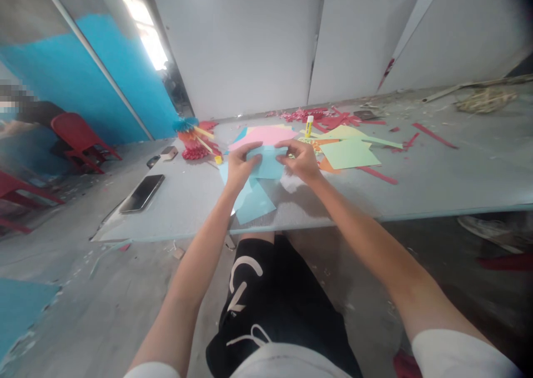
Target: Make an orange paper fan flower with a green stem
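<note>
Between my two hands is a sheet of light blue paper (268,167), its far edge bent or folded over. My left hand (244,164) pinches its left side with thumb and fingers. At the right side, my right hand (303,160) grips it in the same way. More blue paper (254,203) lies on the table below my left hand. Just beyond the held sheet rests pink paper (268,136) on other coloured sheets. Green paper (352,153) lies to the right, and a yellow glue stick (308,126) stands upright behind my right hand.
On the table's (437,184) left are a phone (144,193), a small box (169,153) and a colourful folded-paper piece (195,142). A yellow cap (219,160) sits near my left hand. Red paper strips (435,135) scatter rightward. A person sits far left by a red chair (81,136).
</note>
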Demonstrator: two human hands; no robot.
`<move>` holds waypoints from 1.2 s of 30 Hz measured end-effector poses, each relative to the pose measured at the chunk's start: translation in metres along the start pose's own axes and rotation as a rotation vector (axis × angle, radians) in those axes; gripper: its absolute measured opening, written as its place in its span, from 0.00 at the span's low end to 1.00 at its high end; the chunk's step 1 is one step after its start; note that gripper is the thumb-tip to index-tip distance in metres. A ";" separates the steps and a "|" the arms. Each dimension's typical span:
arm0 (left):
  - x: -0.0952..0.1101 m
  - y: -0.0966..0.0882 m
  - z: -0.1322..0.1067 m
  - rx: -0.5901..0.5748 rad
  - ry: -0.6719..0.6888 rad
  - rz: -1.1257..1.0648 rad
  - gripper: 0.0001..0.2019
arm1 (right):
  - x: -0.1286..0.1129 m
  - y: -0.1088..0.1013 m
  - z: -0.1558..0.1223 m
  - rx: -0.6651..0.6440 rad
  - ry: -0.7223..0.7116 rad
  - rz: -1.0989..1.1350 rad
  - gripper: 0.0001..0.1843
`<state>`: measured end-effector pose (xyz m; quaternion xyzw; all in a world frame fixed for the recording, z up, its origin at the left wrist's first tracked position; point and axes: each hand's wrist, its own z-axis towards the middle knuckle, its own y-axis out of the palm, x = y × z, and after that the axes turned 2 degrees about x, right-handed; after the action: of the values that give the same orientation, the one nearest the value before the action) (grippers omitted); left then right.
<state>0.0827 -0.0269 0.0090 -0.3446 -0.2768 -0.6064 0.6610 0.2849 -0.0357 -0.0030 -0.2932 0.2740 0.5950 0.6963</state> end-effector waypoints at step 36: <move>0.013 0.006 -0.005 -0.038 0.052 0.203 0.09 | 0.001 0.004 0.000 0.049 0.042 -0.002 0.14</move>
<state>0.0902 -0.0392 0.0154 -0.3677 -0.2117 -0.5504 0.7191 0.2808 -0.0340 -0.0039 -0.2890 0.3028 0.5810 0.6981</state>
